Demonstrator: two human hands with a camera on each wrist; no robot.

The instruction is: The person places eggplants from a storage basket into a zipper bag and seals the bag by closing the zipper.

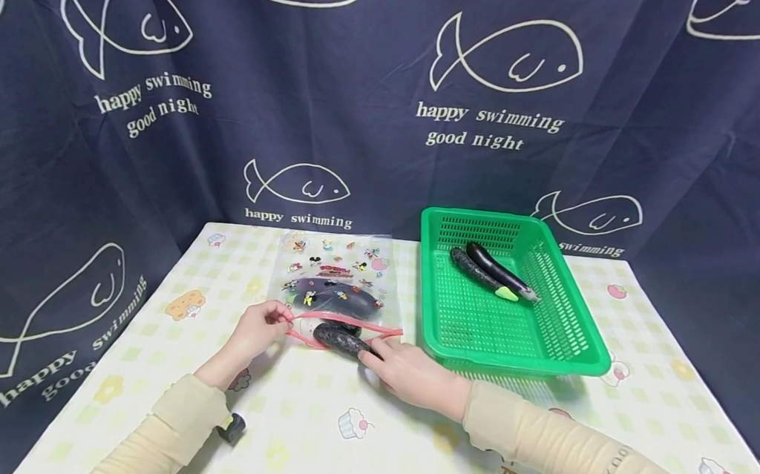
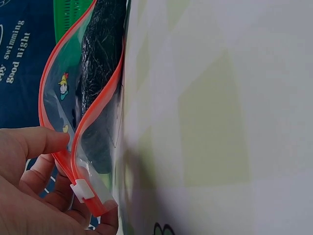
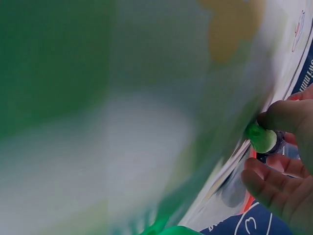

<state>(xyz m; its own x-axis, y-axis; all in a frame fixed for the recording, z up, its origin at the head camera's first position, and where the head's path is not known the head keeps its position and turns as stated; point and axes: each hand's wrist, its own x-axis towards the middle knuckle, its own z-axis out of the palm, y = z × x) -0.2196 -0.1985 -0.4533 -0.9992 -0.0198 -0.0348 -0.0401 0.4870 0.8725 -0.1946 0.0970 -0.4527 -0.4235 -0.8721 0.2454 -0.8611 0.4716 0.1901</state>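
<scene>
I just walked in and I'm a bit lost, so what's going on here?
A person is handling eggplants and a clear printed bag. The left hand holds the bag by its red edge, and its mouth gapes. The right hand grips a dark eggplant near its stem end, partly in that mouth. At least one more eggplant is inside, and two others lie in the green basket.

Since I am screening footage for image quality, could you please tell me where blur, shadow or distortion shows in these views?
Head: mostly sharp, the curtain lettering slanting near the sides, perhaps from a wide lens; left wrist: dimmer, with a soft shadow on the cloth beside the bag; right wrist: the cloth badly blurred, tinged green at upper left.
</scene>
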